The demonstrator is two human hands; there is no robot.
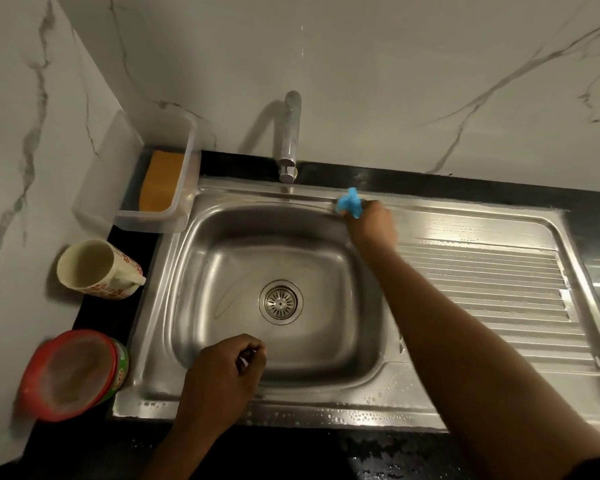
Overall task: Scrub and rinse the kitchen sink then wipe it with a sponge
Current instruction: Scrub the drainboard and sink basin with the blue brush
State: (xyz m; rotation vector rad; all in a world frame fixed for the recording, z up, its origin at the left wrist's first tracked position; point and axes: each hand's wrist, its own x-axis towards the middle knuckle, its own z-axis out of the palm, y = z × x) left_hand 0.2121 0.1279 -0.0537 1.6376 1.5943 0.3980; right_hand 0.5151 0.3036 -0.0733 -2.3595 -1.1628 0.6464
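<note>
Two hands in view. Black glossy countertop [94, 445] runs along the near edge, wet with droplets. Left hand [222, 368] hangs over the front wall of the stainless steel sink [174, 306] with its fingers curled in; cannot tell if it holds anything. Beaded water on the sink's front rim. Left of that hand, on the counter, is a round green container with a red lid [70, 372], blurred. Basin is rounded-square, brushed metal, with a round slotted drain strainer [280, 302] at its centre. The right forearm crosses the basin's right edge and part of the ribbed steel drainboard [482, 289]. Further left stands a cream mug with red flower print [94, 268], just beside the sink rim. Right hand [371, 226] is closed around a crumpled blue sponge [351, 202], pressing it on the sink's back rim, right of the tap. In the back-left corner is a clear rectangular plastic tub [184, 209] holding an orange-yellow flat sponge [161, 180]. Chrome tap [290, 133] rises behind the basin, spout toward the camera. White marble-veined wall [395, 81] behind and to the left.
</note>
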